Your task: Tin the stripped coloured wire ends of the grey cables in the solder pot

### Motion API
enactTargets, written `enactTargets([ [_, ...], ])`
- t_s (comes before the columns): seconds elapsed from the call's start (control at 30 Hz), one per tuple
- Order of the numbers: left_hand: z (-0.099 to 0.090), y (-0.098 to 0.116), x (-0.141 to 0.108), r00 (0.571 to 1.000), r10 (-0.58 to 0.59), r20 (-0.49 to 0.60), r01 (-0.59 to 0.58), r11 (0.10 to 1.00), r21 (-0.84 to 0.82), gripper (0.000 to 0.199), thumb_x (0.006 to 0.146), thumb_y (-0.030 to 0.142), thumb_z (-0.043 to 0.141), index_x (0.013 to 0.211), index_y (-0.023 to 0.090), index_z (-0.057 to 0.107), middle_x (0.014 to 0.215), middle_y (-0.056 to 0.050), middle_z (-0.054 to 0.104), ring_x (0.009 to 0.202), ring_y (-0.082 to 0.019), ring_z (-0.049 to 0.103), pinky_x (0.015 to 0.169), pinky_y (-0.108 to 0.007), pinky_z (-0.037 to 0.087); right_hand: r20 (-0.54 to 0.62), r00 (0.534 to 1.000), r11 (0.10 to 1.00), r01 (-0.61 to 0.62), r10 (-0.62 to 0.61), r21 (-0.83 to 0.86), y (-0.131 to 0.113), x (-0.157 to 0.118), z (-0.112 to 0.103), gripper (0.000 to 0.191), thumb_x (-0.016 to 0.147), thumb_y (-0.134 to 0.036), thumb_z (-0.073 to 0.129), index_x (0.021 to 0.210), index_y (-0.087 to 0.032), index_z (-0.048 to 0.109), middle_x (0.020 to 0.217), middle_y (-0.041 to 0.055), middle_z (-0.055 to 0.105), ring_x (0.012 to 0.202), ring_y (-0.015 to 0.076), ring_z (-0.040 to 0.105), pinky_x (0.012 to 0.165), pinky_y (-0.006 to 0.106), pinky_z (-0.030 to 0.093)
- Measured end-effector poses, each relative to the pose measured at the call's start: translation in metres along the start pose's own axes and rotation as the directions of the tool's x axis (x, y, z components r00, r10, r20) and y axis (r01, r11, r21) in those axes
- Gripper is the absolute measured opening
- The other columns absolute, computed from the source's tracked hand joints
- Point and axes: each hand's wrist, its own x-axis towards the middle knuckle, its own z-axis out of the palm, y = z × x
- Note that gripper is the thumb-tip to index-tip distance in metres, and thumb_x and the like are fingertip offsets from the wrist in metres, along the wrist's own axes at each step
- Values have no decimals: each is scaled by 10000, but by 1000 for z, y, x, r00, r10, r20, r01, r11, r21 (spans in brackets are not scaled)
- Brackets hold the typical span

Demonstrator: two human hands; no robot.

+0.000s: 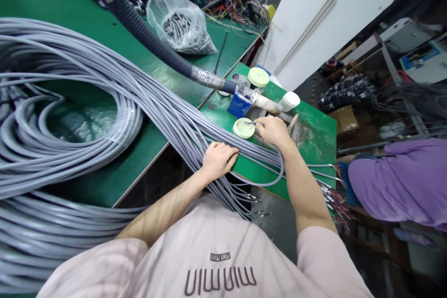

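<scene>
My left hand [219,160] lies palm-down over a thick bundle of grey cables [181,123], its fingers stretched across them. Pinched in my right hand [272,129] is the end of one grey cable, which curves back in a loop [282,167] beside my forearm. Its thin stripped wires [249,124] stick out over a shallow pale-yellow dish [243,131]; whether they touch what is inside I cannot tell. Frayed coloured wire ends [337,202] of other cables hang past the green bench on the right.
A ribbed hose [150,37] runs down to a blue box [240,102] behind the dish. Nearby stand a yellow-lidded jar [259,77] and a white cup [289,101]. Large cable coils [115,135] fill the left. A plastic bag [178,23] sits behind; a person in purple [398,181] is at right.
</scene>
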Motion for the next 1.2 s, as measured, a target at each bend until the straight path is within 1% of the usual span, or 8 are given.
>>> enactTargets([
  [0.1, 0, 0, 0, 999, 42, -15, -41, 997, 61, 211, 905, 287, 493, 987, 208, 671, 819, -49, 719, 767, -190, 608, 802, -361, 363, -57, 997, 999, -44, 43, -5, 21, -6, -9, 344, 865, -281, 473, 1096, -261, 727, 1088, 78, 735, 1020, 262, 663, 847, 323, 477],
  [0.2, -1, 1, 0, 997, 69, -33, -65, 993, 102, 199, 912, 273, 495, 990, 205, 664, 814, -37, 721, 760, -176, 616, 807, -356, 380, -78, 988, 988, -137, 132, -68, 44, -11, -12, 346, 860, -301, 481, 1104, -267, 724, 1060, 80, 743, 1006, 272, 671, 845, 345, 489],
  [0.3, -1, 2, 0, 994, 96, -53, -88, 987, 134, 188, 915, 267, 500, 987, 198, 659, 823, -30, 726, 759, -170, 621, 806, -353, 392, -76, 976, 967, -214, 205, -137, 61, -15, -9, 357, 863, -313, 474, 1127, -280, 713, 1042, 95, 745, 985, 287, 681, 825, 368, 505],
  [0.4, -1, 2, 0, 994, 100, -49, -91, 982, 164, 187, 917, 274, 499, 982, 199, 657, 812, -24, 729, 743, -167, 622, 799, -352, 396, -65, 966, 949, -260, 252, -179, 70, -13, -2, 364, 865, -298, 469, 1142, -280, 704, 1061, 107, 738, 988, 289, 683, 824, 371, 512],
  [0.6, 0, 2, 0, 991, 114, -71, -101, 981, 166, 169, 910, 263, 514, 979, 204, 657, 826, -23, 731, 744, -161, 634, 808, -349, 407, -32, 956, 931, -291, 291, -219, 83, -1, 10, 364, 864, -259, 470, 1145, -257, 701, 1055, 144, 728, 1007, 309, 677, 822, 384, 518],
  [0.7, 1, 2, 1, 987, 137, -82, -122, 977, 173, 157, 903, 255, 529, 977, 195, 654, 814, -20, 727, 730, -158, 631, 796, -347, 408, 0, 953, 929, -296, 304, -222, 87, 3, 15, 365, 867, -245, 469, 1153, -251, 696, 1059, 146, 725, 1015, 301, 675, 840, 385, 514],
  [0.83, 1, 2, 1, 988, 135, -78, -119, 977, 179, 159, 905, 257, 525, 977, 198, 655, 812, -22, 726, 736, -161, 630, 801, -349, 407, 19, 953, 931, -291, 303, -219, 92, 5, 21, 362, 860, -233, 467, 1135, -252, 702, 1052, 147, 726, 1020, 313, 672, 836, 401, 517],
  [1.2, 0, 3, 2, 989, 135, -67, -119, 973, 199, 155, 904, 254, 530, 972, 197, 657, 830, -16, 734, 742, -153, 634, 804, -345, 407, 29, 951, 934, -295, 307, -201, 97, 7, 26, 368, 855, -239, 467, 1141, -256, 698, 1068, 155, 720, 1028, 317, 671, 834, 403, 520],
])
